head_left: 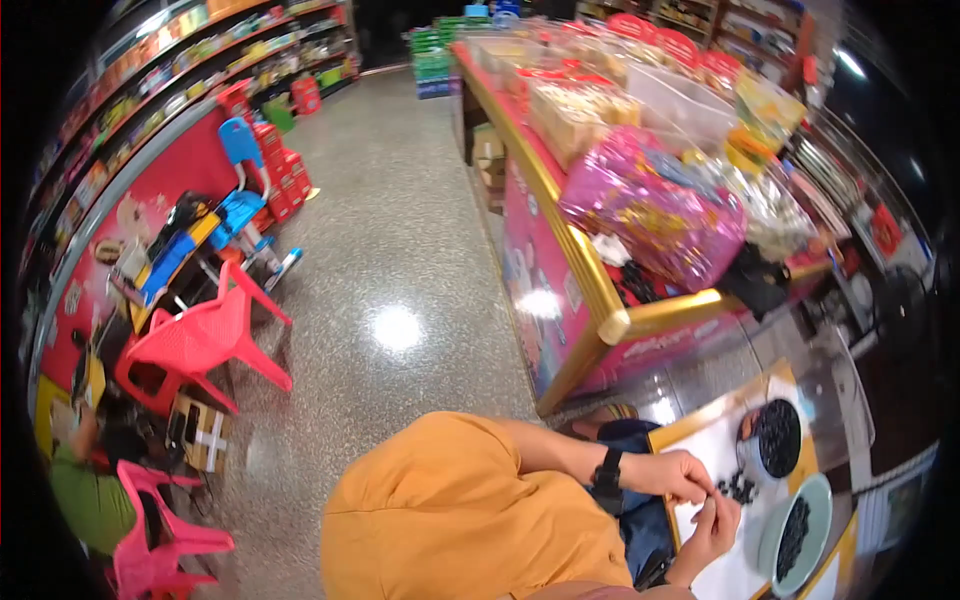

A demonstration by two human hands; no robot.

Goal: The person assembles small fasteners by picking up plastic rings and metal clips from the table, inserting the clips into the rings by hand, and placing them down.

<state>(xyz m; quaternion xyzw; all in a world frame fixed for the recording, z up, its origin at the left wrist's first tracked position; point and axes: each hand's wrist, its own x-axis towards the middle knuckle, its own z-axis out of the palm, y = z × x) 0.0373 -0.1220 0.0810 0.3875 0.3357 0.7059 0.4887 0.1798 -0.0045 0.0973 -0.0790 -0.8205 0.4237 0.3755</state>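
Note:
My left hand (682,476), a black watch (607,478) on its wrist, meets my right hand (712,528) over a white-topped low table (725,575). The fingertips of both hands are pinched together; anything between them is too small to make out. Just beyond the fingers lies a small loose pile of black pieces (738,488) on the white surface. A round tub (748,455) filled with similar black pieces stands behind the pile. Nearer to my right hand, a pale green bowl (822,500) holds more black pieces.
A gold-edged counter (575,270) stands close by, piled with packaged goods and a shiny pink bag (655,205). At left are pink plastic chairs (215,330), a blue chair (240,210), a cardboard box (208,432) and a seated person in green (90,500). Stocked shelves line the wall.

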